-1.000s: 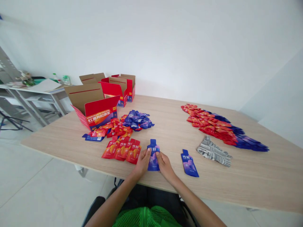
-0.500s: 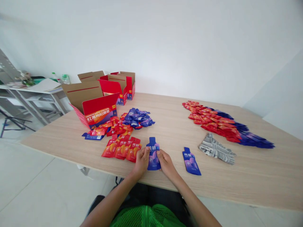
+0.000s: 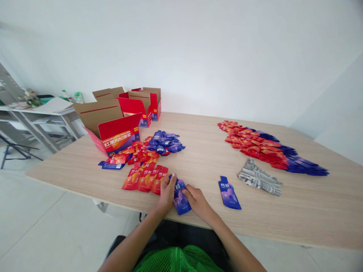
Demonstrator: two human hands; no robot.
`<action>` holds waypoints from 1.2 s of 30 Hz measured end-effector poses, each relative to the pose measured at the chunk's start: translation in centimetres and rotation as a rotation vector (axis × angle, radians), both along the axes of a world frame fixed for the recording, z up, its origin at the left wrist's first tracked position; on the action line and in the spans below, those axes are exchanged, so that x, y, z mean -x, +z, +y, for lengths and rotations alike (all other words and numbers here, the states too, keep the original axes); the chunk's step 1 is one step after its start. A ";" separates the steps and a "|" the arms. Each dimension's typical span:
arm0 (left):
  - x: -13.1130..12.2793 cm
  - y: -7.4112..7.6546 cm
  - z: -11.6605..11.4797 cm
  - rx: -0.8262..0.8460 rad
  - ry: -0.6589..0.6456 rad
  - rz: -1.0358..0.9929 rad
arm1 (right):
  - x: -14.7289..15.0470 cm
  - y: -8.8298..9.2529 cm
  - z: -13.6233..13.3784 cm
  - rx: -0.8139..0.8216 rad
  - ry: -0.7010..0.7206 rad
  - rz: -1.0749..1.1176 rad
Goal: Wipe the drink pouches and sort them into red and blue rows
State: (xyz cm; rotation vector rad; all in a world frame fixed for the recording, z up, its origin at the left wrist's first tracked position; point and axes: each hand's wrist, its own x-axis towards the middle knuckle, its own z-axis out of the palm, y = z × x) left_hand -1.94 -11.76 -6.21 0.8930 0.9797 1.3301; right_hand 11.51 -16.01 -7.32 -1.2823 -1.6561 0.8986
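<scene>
Between my two hands, near the table's front edge, is a blue bottle-shaped pouch, tilted with its neck toward the left. My left hand grips its upper left side, thumb on the front. On its right side, my right hand is closed with the thumb pressed on the printed face. Just left of my left hand lie several red pouches in an overlapping row. Another blue pouch lies flat by itself to the right of my right hand.
A red carton stands with its flaps up at the left, more cartons behind it. Loose blue pouches are heaped beside it. At the right are stacked rows of red pouches and a grey striped glove.
The blue pouch in my hands has tipped from upright to leaning left and has come slightly lower. My right hand has shifted down a little along it.
</scene>
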 end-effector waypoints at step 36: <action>-0.2 0.3 -0.8 -0.259 -0.060 0.290 | -22.6 2.5 -2.6 0.602 -0.479 -0.406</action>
